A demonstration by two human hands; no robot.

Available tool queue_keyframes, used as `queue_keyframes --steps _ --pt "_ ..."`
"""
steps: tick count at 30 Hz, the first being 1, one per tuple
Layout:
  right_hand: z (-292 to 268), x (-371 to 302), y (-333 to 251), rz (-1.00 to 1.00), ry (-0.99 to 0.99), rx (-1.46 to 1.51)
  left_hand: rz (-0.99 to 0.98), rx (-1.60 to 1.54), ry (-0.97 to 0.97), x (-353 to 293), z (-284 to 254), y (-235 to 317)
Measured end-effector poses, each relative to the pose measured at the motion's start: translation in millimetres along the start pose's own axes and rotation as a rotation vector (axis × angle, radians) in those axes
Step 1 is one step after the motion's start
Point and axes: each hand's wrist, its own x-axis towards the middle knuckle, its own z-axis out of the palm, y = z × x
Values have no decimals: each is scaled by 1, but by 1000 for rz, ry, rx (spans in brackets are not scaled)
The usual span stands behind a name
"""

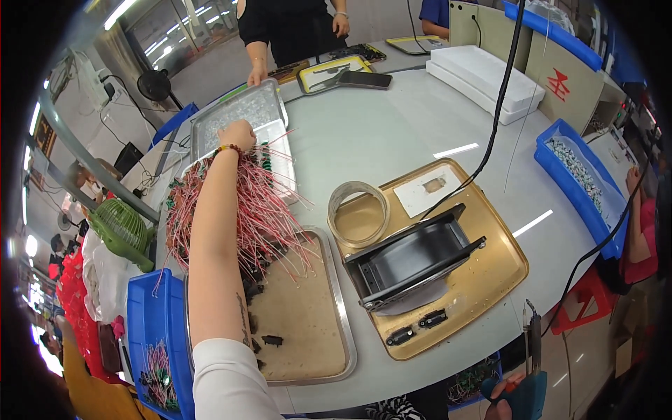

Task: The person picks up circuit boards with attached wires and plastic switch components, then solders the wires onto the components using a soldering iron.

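My left hand (238, 134) reaches far across to the near edge of a metal tray (281, 105) filled with small clear plastic pieces (241, 112). Its fingers are curled downward, and whatever they pinch is hidden. Beneath the wrist, a bundle of red and white wires (245, 210) with green ends spills out of a white foam tray (283, 164). At the lower right, my right hand (498, 402) grips a teal soldering gun (533, 395), its metal tip pointing up. On a gold tray (490, 280) sit a black fixture (420, 255) and two small black parts (416, 327).
A tape roll (358, 213) and a white card (432, 187) share the gold tray. Left of it lies a tan tray (301, 322) with dark parts. Blue bins (150, 308) flank the table. A black cable (500, 98) hangs across. A person (290, 28) stands opposite, touching the metal tray.
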Motion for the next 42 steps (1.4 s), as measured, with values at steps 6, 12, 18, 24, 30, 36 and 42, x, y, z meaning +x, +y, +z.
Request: queue_keyframes --steps 6,12,18,24,30,36,42 --pt "4 2 2 24 -4 -2 81 135 21 -22 -10 11" --pt "-25 -1 28 -107 -65 53 121 173 157 -3 23 -4" --pt "-9 -3 15 -49 34 84 192 189 190 -9 -1 5" --pt "-36 -13 36 -14 -32 195 96 -659 964 -6 -59 -16" --pt "-27 -14 29 -84 -21 171 158 -1726 920 -95 -152 -5" --pt "-15 -13 21 36 -7 150 323 -1744 240 -264 -147 23" --pt "-15 -10 19 -14 -193 225 385 -1020 -353 -397 -87 54"
